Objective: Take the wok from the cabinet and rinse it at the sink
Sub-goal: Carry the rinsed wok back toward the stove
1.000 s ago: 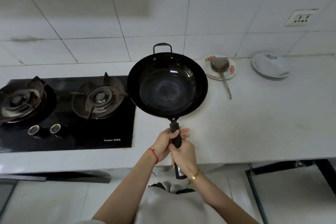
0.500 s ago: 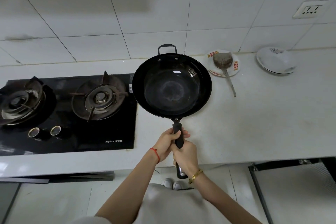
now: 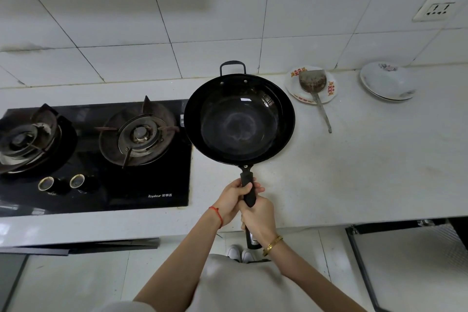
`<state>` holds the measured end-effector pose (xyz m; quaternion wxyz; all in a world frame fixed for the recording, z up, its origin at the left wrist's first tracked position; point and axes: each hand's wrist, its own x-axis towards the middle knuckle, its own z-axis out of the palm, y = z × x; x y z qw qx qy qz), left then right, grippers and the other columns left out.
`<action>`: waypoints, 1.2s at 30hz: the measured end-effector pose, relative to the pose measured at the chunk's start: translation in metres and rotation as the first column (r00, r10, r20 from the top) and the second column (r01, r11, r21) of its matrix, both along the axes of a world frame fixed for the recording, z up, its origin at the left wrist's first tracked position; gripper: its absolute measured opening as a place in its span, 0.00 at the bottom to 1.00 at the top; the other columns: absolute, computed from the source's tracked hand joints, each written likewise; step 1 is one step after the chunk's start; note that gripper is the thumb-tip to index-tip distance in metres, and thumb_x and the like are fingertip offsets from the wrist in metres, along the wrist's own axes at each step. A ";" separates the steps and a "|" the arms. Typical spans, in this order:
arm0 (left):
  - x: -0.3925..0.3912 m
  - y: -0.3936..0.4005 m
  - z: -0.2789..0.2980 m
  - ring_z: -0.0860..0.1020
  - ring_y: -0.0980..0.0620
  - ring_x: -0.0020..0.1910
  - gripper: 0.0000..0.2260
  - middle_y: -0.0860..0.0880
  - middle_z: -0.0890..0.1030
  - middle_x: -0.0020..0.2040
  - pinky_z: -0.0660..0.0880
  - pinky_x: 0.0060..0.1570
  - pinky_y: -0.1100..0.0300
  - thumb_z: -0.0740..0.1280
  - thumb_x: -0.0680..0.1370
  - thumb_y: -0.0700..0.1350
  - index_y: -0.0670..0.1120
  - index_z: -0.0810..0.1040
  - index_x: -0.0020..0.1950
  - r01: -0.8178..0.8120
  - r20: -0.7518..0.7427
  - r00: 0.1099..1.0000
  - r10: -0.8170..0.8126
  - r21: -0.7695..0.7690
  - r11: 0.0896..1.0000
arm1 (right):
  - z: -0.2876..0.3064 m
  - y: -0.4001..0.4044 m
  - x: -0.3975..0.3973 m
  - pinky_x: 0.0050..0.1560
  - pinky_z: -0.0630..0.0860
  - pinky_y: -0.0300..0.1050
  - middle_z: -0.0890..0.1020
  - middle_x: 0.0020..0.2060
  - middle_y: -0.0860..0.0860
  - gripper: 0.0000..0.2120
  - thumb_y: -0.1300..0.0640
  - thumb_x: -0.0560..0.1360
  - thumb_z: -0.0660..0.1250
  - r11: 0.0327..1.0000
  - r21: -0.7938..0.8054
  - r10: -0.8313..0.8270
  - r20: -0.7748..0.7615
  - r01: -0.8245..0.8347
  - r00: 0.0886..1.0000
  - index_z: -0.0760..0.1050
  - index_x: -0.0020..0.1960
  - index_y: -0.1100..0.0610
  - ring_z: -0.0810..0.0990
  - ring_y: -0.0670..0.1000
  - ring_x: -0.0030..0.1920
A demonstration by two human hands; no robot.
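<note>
A black wok [image 3: 239, 119] with a small loop handle at its far rim hangs level over the white counter [image 3: 354, 164], just right of the gas hob [image 3: 96, 154]. Its long black handle points toward me. My left hand [image 3: 231, 200] grips the handle further up, and my right hand [image 3: 258, 218] grips it just behind, both fists closed around it. The wok's bowl is empty and dark. No sink is in view.
A two-burner black hob fills the counter's left. A metal spatula [image 3: 314, 88] rests on a patterned plate [image 3: 329, 88] near the wall, with stacked white dishes [image 3: 387, 81] further right. An open cabinet door [image 3: 410, 268] stands at lower right. A wall socket [image 3: 438, 9] sits above.
The wok and both hands have drifted slightly right over the counter, further from the hob. The grip on the handle is unchanged.
</note>
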<state>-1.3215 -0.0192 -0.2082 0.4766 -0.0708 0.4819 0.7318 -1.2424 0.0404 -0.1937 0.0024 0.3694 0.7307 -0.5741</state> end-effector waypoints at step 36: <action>0.000 -0.031 -0.005 0.82 0.45 0.58 0.14 0.39 0.83 0.56 0.76 0.61 0.59 0.66 0.79 0.37 0.39 0.78 0.64 0.043 -0.183 0.981 -0.069 -0.143 0.989 | -0.006 0.031 0.011 0.33 0.74 0.37 0.80 0.34 0.47 0.10 0.49 0.78 0.66 0.963 -0.084 0.261 0.082 -0.255 0.962 0.78 0.49 0.56 0.79 0.45 0.34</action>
